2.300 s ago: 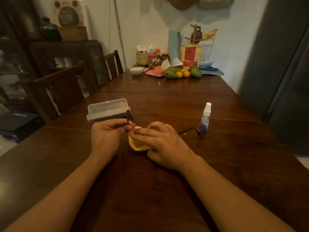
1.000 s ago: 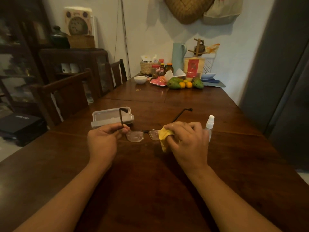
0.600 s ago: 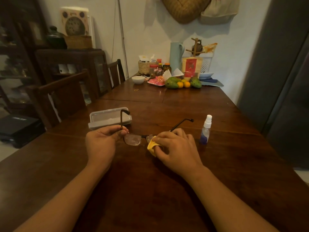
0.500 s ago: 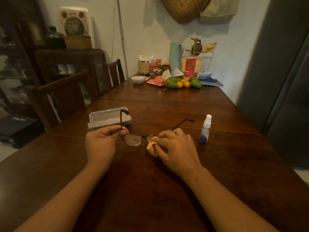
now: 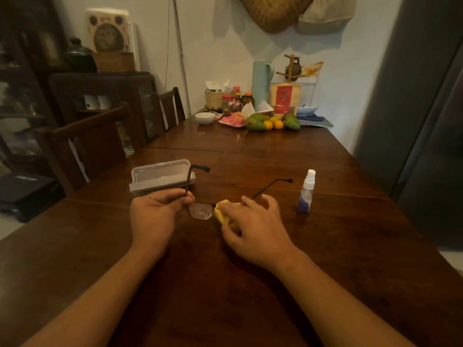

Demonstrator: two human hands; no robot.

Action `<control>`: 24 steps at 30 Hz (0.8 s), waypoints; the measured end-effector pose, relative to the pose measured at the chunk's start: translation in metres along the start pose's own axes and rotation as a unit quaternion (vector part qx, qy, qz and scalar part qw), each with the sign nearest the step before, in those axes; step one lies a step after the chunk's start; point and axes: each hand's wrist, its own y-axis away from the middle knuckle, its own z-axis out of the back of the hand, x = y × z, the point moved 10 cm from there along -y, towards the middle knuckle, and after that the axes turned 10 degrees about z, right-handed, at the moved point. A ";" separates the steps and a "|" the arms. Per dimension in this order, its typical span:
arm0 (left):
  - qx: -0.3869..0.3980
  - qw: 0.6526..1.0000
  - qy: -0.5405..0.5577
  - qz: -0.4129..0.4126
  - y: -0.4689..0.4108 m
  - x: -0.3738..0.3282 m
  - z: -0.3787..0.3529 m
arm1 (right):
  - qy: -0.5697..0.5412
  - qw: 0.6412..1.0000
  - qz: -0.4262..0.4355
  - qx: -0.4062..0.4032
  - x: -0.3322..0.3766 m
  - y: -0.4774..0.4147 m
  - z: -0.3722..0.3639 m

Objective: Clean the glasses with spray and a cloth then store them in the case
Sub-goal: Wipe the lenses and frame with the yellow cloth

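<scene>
**A:** What's the surface like, closest in?

**B:** A long table (image 5: pixel 225 284) of dark polished wood, with seams running across it. Both forearms reach out over it. The left hand (image 5: pixel 155 214) pinches the glasses (image 5: pixel 199 212) at the corner where one temple joins the frame, with its fingers curled in. The right hand (image 5: pixel 253 229) grips a yellow cloth (image 5: pixel 221 214) and presses it over the other lens, with the outer fingers lifted and spread.

**A:** And where are the glasses?

**B:** Low over the wood between the two hands, with the temples open and pointing away. I can't tell if the bare lens touches the table.

**A:** Just beyond that?

**B:** A clear plastic case (image 5: pixel 161 176) lies behind the left hand and looks closed. A small spray bottle (image 5: pixel 307 192) stands upright to the right of the right hand. It has a white nozzle and is dark blue at the base.

**A:** And the rest of the room?

**B:** There are two dark wooden chairs (image 5: pixel 97 136) on the left, with a glass-fronted cabinet (image 5: pixel 100 96) behind them. At the far end, against a pale wall, are a white bowl (image 5: pixel 205 118), a pink plate (image 5: pixel 233 121), green fruit (image 5: pixel 255 122), oranges (image 5: pixel 277 124), a wicker basket (image 5: pixel 215 98) and a tall pale green jug (image 5: pixel 260 81). A woven hat (image 5: pixel 273 11) hangs above them. A grey panel (image 5: pixel 413 96) fills the right side.

**A:** Any writing you can read?

**B:** None. A packet (image 5: pixel 283 98) with a red label stands by the jug, and a black box (image 5: pixel 25 181) on the floor at left has white lettering. Both are too small to read, and the bottle shows no legible words.
</scene>
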 end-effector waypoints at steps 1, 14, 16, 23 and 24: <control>-0.003 1.000 -0.006 0.002 0.000 0.001 0.001 | 0.023 0.998 0.012 0.049 0.002 0.001 -0.011; 0.076 0.993 -0.055 -0.066 0.006 -0.006 -0.013 | -0.035 0.994 -0.041 0.097 -0.020 0.006 -0.020; 0.088 0.986 -0.093 -0.111 0.012 -0.014 -0.015 | -0.025 0.995 -0.036 0.087 -0.021 0.006 -0.014; 0.141 0.909 -0.232 -0.317 0.037 -0.038 -0.037 | 0.100 0.985 -0.100 0.098 -0.033 0.007 -0.008; 0.158 0.899 -0.241 -0.331 0.040 -0.038 -0.039 | 0.092 0.987 -0.093 0.092 -0.031 0.006 -0.008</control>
